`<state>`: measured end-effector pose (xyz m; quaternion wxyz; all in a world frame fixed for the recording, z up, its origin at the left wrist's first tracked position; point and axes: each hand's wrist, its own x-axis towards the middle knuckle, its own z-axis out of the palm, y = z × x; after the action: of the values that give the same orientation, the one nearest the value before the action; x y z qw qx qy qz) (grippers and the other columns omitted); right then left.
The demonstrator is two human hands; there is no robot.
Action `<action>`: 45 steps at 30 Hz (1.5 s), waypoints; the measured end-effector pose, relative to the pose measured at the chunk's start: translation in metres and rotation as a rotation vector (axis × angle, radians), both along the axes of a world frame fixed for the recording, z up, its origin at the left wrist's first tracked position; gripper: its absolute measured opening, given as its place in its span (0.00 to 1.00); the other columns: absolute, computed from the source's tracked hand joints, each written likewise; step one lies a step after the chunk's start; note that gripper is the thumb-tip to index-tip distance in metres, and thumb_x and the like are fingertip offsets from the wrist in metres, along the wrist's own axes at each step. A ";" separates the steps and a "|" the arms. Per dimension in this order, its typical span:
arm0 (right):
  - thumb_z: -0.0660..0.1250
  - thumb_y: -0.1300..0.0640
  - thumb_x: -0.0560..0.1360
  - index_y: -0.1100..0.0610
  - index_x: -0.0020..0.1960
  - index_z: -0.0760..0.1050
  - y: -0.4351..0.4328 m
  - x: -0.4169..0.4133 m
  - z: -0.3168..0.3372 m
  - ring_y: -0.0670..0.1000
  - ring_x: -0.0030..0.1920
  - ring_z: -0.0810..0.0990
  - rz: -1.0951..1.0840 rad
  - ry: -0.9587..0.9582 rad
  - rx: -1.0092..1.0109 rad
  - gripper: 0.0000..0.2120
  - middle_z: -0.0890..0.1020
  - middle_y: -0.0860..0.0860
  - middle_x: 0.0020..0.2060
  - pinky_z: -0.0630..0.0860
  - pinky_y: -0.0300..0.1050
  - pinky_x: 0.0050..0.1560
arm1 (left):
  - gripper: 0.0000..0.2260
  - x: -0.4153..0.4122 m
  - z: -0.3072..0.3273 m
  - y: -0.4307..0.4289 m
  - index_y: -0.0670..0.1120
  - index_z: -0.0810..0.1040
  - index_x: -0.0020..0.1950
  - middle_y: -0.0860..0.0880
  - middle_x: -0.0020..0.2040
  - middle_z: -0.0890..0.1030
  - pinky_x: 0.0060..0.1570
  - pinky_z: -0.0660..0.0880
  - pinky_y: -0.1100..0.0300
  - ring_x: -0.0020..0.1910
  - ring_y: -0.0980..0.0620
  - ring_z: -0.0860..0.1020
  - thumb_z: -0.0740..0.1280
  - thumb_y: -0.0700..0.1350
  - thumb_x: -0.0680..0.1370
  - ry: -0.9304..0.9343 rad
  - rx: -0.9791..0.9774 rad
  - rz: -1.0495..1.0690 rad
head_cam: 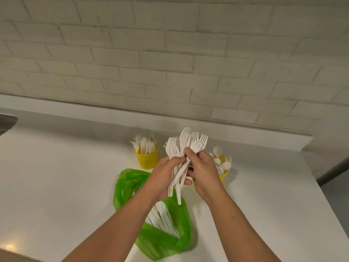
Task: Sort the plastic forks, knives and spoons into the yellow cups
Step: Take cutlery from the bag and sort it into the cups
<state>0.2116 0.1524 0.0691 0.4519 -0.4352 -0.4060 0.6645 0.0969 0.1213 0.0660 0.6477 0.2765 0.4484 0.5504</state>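
Both hands hold one bunch of white plastic forks [186, 143] above the counter, tines fanned upward. My left hand [163, 175] grips the handles from the left. My right hand [203, 172] pinches the bunch just below the tines. Behind on the left stands a yellow cup [146, 158] with forks in it. A second yellow cup [224, 173] with spoons peeks out to the right of my right hand. A third cup is mostly hidden behind my hands. Under my forearms lies a green plastic bag [162, 241] with more white cutlery [163, 218] inside.
Everything sits on a white countertop [66, 176] against a white brick wall [170, 53]. The counter's right edge [321, 195] drops off to a darker floor. A grey object [6, 121] juts in at the far left.
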 end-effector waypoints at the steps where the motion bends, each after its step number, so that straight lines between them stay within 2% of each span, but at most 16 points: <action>1: 0.65 0.55 0.83 0.58 0.56 0.81 -0.001 -0.001 -0.001 0.60 0.42 0.87 -0.014 0.011 -0.019 0.09 0.87 0.59 0.46 0.82 0.50 0.36 | 0.09 -0.001 0.001 0.000 0.35 0.81 0.53 0.37 0.42 0.84 0.34 0.83 0.51 0.37 0.42 0.83 0.63 0.38 0.82 -0.014 0.003 -0.001; 6: 0.65 0.52 0.83 0.59 0.54 0.80 0.002 0.002 -0.002 0.62 0.42 0.87 0.012 -0.072 -0.035 0.10 0.87 0.59 0.44 0.83 0.54 0.36 | 0.09 -0.005 0.006 -0.004 0.36 0.82 0.53 0.35 0.47 0.85 0.43 0.85 0.42 0.43 0.38 0.85 0.62 0.37 0.83 -0.019 0.018 -0.029; 10: 0.64 0.55 0.83 0.59 0.55 0.81 0.006 0.005 0.000 0.62 0.48 0.87 0.083 -0.131 0.052 0.10 0.88 0.59 0.47 0.83 0.57 0.49 | 0.10 -0.011 0.007 -0.005 0.36 0.82 0.55 0.35 0.45 0.85 0.42 0.85 0.47 0.41 0.40 0.85 0.63 0.40 0.84 0.106 0.023 -0.129; 13: 0.63 0.53 0.84 0.60 0.49 0.80 0.007 0.007 0.002 0.53 0.34 0.83 0.175 -0.143 0.103 0.13 0.82 0.52 0.31 0.80 0.48 0.48 | 0.11 -0.020 0.010 -0.002 0.37 0.81 0.52 0.40 0.40 0.83 0.36 0.80 0.54 0.32 0.46 0.80 0.65 0.44 0.84 0.164 -0.003 -0.213; 15: 0.64 0.51 0.83 0.61 0.47 0.81 0.009 0.010 0.003 0.55 0.31 0.76 0.260 -0.122 0.100 0.15 0.74 0.53 0.28 0.77 0.51 0.46 | 0.10 -0.025 0.012 -0.002 0.39 0.79 0.51 0.42 0.40 0.81 0.32 0.77 0.57 0.31 0.49 0.77 0.66 0.45 0.83 0.127 -0.008 -0.278; 19: 0.72 0.56 0.78 0.64 0.55 0.83 0.013 0.007 0.004 0.57 0.35 0.79 0.307 -0.033 0.003 0.12 0.83 0.63 0.39 0.79 0.51 0.44 | 0.11 -0.030 0.009 -0.005 0.42 0.78 0.53 0.45 0.38 0.76 0.26 0.72 0.61 0.28 0.52 0.72 0.65 0.50 0.82 0.068 -0.015 -0.440; 22: 0.72 0.57 0.76 0.62 0.57 0.84 0.013 0.000 0.007 0.64 0.55 0.82 0.356 0.031 -0.059 0.12 0.84 0.63 0.57 0.77 0.64 0.63 | 0.12 -0.035 0.004 -0.006 0.44 0.78 0.55 0.48 0.36 0.72 0.24 0.67 0.65 0.26 0.57 0.69 0.64 0.52 0.83 -0.058 -0.017 -0.517; 26: 0.70 0.61 0.77 0.59 0.46 0.86 0.013 -0.007 0.009 0.60 0.53 0.82 0.332 0.024 -0.028 0.06 0.86 0.60 0.50 0.76 0.63 0.64 | 0.16 -0.043 -0.002 -0.006 0.45 0.79 0.55 0.50 0.36 0.70 0.25 0.66 0.67 0.26 0.60 0.68 0.64 0.57 0.82 -0.146 0.001 -0.613; 28: 0.69 0.62 0.78 0.60 0.49 0.84 0.011 -0.011 0.010 0.58 0.51 0.85 0.295 0.049 -0.036 0.05 0.86 0.62 0.52 0.79 0.59 0.59 | 0.21 -0.045 -0.005 -0.007 0.46 0.79 0.56 0.50 0.37 0.70 0.26 0.67 0.67 0.28 0.59 0.68 0.67 0.64 0.78 -0.198 -0.013 -0.635; 30: 0.69 0.61 0.78 0.61 0.53 0.82 0.013 -0.012 0.008 0.56 0.46 0.86 0.244 0.046 -0.015 0.05 0.85 0.64 0.55 0.82 0.53 0.49 | 0.27 -0.050 -0.009 -0.009 0.48 0.80 0.58 0.50 0.40 0.73 0.28 0.69 0.65 0.30 0.57 0.71 0.67 0.70 0.75 -0.174 -0.041 -0.621; 32: 0.67 0.61 0.79 0.59 0.52 0.81 0.016 -0.011 0.006 0.56 0.43 0.84 0.185 0.041 0.032 0.04 0.86 0.62 0.54 0.76 0.48 0.38 | 0.30 -0.054 -0.016 -0.012 0.50 0.79 0.63 0.49 0.44 0.75 0.29 0.71 0.63 0.32 0.55 0.72 0.63 0.73 0.75 -0.094 -0.065 -0.554; 34: 0.66 0.62 0.80 0.58 0.50 0.81 0.020 -0.011 0.004 0.61 0.46 0.83 0.168 0.020 0.100 0.05 0.87 0.61 0.51 0.71 0.47 0.35 | 0.32 -0.052 -0.019 -0.017 0.49 0.80 0.64 0.48 0.45 0.77 0.28 0.69 0.65 0.31 0.55 0.72 0.62 0.74 0.75 -0.078 -0.107 -0.435; 36: 0.67 0.60 0.80 0.59 0.50 0.84 0.020 -0.014 0.003 0.62 0.47 0.84 0.206 -0.072 0.156 0.06 0.87 0.60 0.50 0.75 0.46 0.36 | 0.32 -0.042 -0.017 -0.019 0.49 0.83 0.60 0.48 0.43 0.78 0.23 0.66 0.66 0.29 0.56 0.71 0.61 0.75 0.75 -0.092 -0.167 -0.305; 40: 0.74 0.56 0.76 0.64 0.50 0.82 0.025 -0.020 0.003 0.53 0.35 0.81 0.247 -0.255 0.235 0.11 0.86 0.60 0.40 0.74 0.46 0.34 | 0.29 -0.025 -0.012 -0.018 0.47 0.80 0.48 0.51 0.34 0.71 0.20 0.52 0.66 0.25 0.58 0.62 0.60 0.74 0.76 0.013 -0.232 -0.074; 42: 0.78 0.52 0.73 0.60 0.56 0.80 0.027 -0.022 0.007 0.54 0.43 0.85 0.267 -0.247 0.259 0.17 0.86 0.59 0.47 0.79 0.50 0.43 | 0.27 -0.024 -0.011 -0.017 0.48 0.76 0.44 0.52 0.32 0.68 0.22 0.50 0.64 0.25 0.57 0.58 0.59 0.72 0.78 0.110 -0.238 -0.022; 45: 0.80 0.46 0.66 0.43 0.68 0.73 0.032 -0.023 0.017 0.53 0.58 0.84 0.136 -0.127 0.323 0.33 0.83 0.53 0.60 0.82 0.51 0.57 | 0.26 -0.027 -0.005 -0.017 0.48 0.75 0.42 0.52 0.31 0.69 0.24 0.50 0.63 0.25 0.56 0.58 0.57 0.70 0.80 0.191 -0.242 0.006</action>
<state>0.1889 0.1843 0.0862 0.4432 -0.3696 -0.5637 0.5909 0.0695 0.1046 0.0614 0.6292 0.2460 0.5719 0.4653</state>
